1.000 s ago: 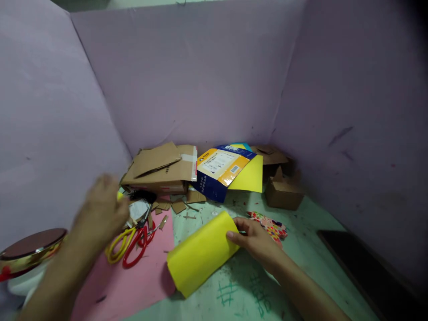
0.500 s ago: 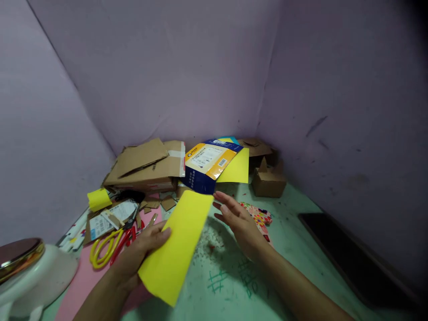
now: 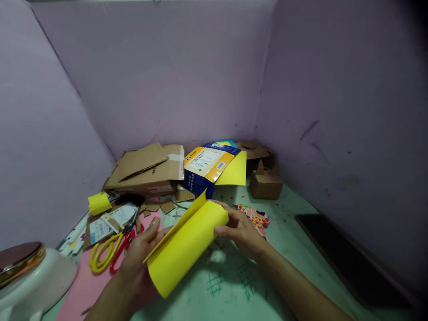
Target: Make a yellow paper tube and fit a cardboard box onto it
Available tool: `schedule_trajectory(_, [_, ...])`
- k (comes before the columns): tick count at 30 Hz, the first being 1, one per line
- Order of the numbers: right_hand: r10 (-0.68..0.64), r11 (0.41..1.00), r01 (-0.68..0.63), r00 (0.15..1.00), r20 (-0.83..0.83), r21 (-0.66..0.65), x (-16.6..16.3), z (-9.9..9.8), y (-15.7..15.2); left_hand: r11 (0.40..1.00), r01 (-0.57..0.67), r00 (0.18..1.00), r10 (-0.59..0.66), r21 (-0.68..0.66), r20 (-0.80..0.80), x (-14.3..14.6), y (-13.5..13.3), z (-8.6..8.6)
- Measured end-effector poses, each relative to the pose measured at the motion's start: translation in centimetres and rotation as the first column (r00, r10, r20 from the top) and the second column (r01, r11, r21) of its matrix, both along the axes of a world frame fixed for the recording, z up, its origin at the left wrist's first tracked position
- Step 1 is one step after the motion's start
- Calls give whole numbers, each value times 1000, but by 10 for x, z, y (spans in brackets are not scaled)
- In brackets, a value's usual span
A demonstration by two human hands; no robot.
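Note:
A sheet of yellow paper (image 3: 189, 245) is bent over into a curved, open roll above the table. My right hand (image 3: 240, 229) pinches its far right end, thumb in front and fingers behind. My left hand (image 3: 142, 254) holds it at the near left end; the thumb points up beside the paper's raised edge and the other fingers are mostly hidden behind the sheet. Close to my left hand, yellow-handled scissors (image 3: 104, 256) and a red-handled tool (image 3: 120, 252) lie on pink paper (image 3: 83, 285). Beyond my right hand is a flower-patterned piece (image 3: 256, 217).
Along the back stand a flattened brown carton (image 3: 143, 171), a blue and orange box (image 3: 207, 165) and a small cardboard box (image 3: 266, 185). A white object with a dark lid (image 3: 43, 276) sits at left. A dark flat panel (image 3: 347, 258) lies at right.
The yellow paper has gone from nearly flat to curled over. My right hand, earlier apart from it with fingers spread, has taken hold of its far end.

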State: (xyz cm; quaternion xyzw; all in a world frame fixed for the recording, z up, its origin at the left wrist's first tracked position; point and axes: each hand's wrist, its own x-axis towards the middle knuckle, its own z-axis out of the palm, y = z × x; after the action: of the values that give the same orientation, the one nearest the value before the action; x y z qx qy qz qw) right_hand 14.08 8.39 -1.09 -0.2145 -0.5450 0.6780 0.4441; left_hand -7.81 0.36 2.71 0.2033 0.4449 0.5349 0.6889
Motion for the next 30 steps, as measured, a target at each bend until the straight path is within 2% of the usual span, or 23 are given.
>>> schedule_trajectory(2, [-86,996,86,996,3,15,1,-2,2,998,54,993,-53,-13,110,-5,-1,6])
schedule_trajectory(5, [-209,977,210,978,-15,40,3,-6,4,999,9,976,-18,42,219,-10,-3,6])
schedule_trajectory(7, [-281,958,282,959,-25,43,2,-10,5,996,-48,987,36,75,154,-8,-3,0])
schedule_trajectory(9, [-341,939,342,940,-25,39,0,-14,5,989,-136,991,137,62,-3,-4,-1,-8])
schedule_trajectory(11, [-369,928,370,929,-26,41,-3,-17,4,965,-259,955,263,47,-139,2,2,-15])
schedule_trajectory(13, [-367,929,368,930,-33,40,-6,-17,1,942,-332,922,335,48,-192,6,4,-20])
schedule_trajectory(15, [-355,932,356,934,-37,62,-10,-15,-2,935,-351,914,354,54,-200,6,4,-21])
schedule_trajectory(18, [-368,913,367,929,-29,177,-13,-9,-8,922,-388,899,382,17,-213,1,4,-21])
schedule_trajectory(21, [-411,841,403,910,-58,361,-15,-4,-14,901,-427,893,408,-73,-191,-3,5,-21])
schedule_trajectory(23, [-454,778,437,888,-76,451,-16,-1,-19,895,-434,895,416,-102,-161,-4,7,-23])
schedule_trajectory(25, [-482,745,454,873,-76,488,-17,2,-24,917,-388,919,378,-88,-110,-3,7,-27])
schedule_trajectory(28, [-463,755,437,883,-75,488,-18,6,-29,950,-308,950,305,-44,-71,-4,7,-33])
schedule_trajectory(30, [-440,766,422,894,-84,484,-17,10,-30,960,-278,956,275,-22,-100,-7,8,-36])
